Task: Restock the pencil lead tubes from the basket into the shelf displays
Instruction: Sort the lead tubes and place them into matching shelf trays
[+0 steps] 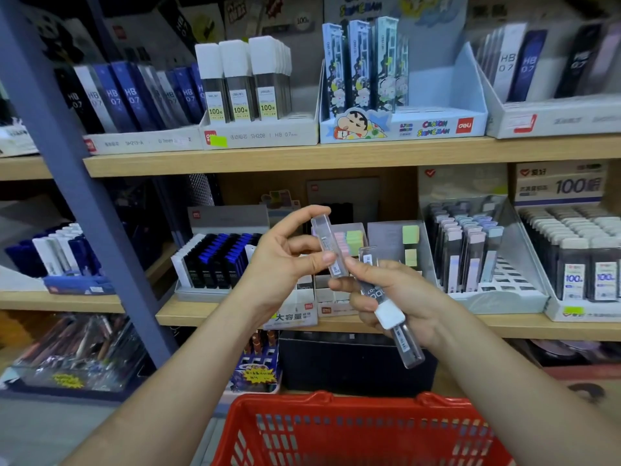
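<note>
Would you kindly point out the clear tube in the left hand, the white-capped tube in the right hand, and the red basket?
clear tube (326, 237), head view, its upper body.
white-capped tube (389, 314), head view, its white cap.
red basket (369, 403), head view, its far rim.

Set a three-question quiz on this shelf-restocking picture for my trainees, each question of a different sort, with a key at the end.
1. True or false: the left hand holds nothing.
2. Which colour is the basket below the hands? A blue, B red, C green.
3. Fill in: the right hand grips a lead tube whose cap is ____.
Key: 1 false, it pinches a clear tube; 2 B; 3 white.
</note>
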`<state>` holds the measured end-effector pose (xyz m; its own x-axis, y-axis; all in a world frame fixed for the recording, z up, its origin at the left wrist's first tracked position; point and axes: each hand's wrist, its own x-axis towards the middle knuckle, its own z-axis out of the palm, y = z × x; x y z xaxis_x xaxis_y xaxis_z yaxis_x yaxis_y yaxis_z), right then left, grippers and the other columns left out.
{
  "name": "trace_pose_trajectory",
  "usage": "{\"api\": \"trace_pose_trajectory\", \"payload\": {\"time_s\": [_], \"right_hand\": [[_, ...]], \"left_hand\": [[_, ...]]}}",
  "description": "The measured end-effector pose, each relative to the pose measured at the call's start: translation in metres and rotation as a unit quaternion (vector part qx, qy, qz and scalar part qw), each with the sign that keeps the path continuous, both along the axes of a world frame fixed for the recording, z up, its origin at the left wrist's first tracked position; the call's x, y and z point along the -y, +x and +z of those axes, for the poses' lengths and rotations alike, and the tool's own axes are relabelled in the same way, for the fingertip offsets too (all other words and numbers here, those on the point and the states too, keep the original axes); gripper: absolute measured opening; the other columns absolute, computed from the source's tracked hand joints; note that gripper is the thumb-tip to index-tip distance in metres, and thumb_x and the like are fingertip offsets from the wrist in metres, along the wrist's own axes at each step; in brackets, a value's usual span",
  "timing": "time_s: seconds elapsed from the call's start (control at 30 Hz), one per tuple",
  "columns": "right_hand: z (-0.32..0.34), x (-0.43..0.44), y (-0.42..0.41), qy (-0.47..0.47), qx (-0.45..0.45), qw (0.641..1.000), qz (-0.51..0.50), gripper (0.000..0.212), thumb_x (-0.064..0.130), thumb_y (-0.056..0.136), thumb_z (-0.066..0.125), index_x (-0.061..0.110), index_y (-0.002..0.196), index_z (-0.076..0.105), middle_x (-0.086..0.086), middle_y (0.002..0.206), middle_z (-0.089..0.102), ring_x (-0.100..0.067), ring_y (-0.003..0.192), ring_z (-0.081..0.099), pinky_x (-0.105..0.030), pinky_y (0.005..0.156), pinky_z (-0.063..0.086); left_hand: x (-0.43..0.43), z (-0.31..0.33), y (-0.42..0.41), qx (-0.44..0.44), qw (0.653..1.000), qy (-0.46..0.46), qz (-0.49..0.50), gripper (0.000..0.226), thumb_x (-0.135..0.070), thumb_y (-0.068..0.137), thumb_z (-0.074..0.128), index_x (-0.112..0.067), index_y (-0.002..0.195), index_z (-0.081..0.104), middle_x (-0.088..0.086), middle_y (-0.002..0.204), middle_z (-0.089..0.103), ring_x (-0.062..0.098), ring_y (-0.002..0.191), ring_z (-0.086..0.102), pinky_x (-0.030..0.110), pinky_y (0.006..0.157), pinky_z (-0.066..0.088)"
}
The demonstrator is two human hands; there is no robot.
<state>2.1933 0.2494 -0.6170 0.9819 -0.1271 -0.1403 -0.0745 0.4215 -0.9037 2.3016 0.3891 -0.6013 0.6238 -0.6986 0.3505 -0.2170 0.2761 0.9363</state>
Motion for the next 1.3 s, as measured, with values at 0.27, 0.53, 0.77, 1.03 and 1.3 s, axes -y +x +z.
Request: {"api": "trace_pose_trajectory", "payload": {"time_s": [0.27, 0.53, 0.77, 1.03, 1.3], "right_hand": [[-0.009, -0.004, 0.003, -0.035, 0.025, 0.998, -0.052, 0.026, 0.016, 0.075, 0.073, 0.007, 0.098, 0.066, 0.0, 0.068, 0.06, -0.009, 0.045, 0.041, -0.018, 0.038, 0.04], [-0.006, -0.004, 0.004, 0.018, -0.025, 0.996, -0.089, 0.027, 0.034, 0.091, 0.065, 0.009, 0.101, 0.065, -0.003, 0.065, 0.057, -0.011, 0.046, 0.048, -0.018, 0.035, 0.038], [-0.008, -0.007, 0.003, -0.007, -0.02, 0.999, -0.049, 0.044, 0.036, 0.081, 0.07, 0.008, 0.114, 0.063, -0.004, 0.067, 0.059, -0.01, 0.045, 0.049, -0.018, 0.035, 0.038], [-0.009, -0.011, 0.007, 0.053, -0.037, 0.995, -0.08, 0.02, 0.03, 0.093, 0.063, 0.01, 0.09, 0.061, -0.001, 0.059, 0.053, -0.01, 0.043, 0.048, -0.018, 0.034, 0.038], [-0.02, -0.003, 0.015, 0.126, -0.071, 0.985, -0.091, 0.02, 0.013, 0.075, 0.059, 0.012, 0.092, 0.05, -0.002, 0.062, 0.048, -0.01, 0.041, 0.042, -0.016, 0.032, 0.033]], "left_hand": [[-0.003, -0.002, 0.001, -0.074, 0.995, 0.001, -0.073, 0.049, -0.002, 0.082, 0.065, -0.017, 0.128, 0.057, 0.021, 0.105, 0.071, 0.029, 0.099, 0.069, 0.03, 0.079, 0.055], [0.005, -0.005, 0.001, -0.092, 0.995, -0.022, 0.016, 0.033, 0.004, 0.092, 0.054, -0.012, 0.119, 0.06, 0.017, 0.093, 0.074, 0.028, 0.091, 0.072, 0.032, 0.073, 0.059], [0.002, -0.008, 0.003, -0.095, 0.995, -0.022, 0.019, 0.031, 0.003, 0.087, 0.06, -0.01, 0.114, 0.063, 0.012, 0.09, 0.074, 0.022, 0.086, 0.072, 0.026, 0.069, 0.058], [-0.016, 0.011, 0.018, 0.014, 0.99, 0.01, 0.142, 0.024, -0.012, 0.069, 0.076, -0.01, 0.092, 0.068, 0.003, 0.073, 0.073, 0.011, 0.065, 0.067, 0.019, 0.06, 0.053], [-0.029, -0.005, 0.051, 0.172, 0.921, 0.121, 0.329, 0.013, -0.013, 0.082, 0.075, -0.026, 0.083, 0.071, -0.014, 0.067, 0.066, -0.004, 0.058, 0.06, 0.015, 0.064, 0.052]]}}
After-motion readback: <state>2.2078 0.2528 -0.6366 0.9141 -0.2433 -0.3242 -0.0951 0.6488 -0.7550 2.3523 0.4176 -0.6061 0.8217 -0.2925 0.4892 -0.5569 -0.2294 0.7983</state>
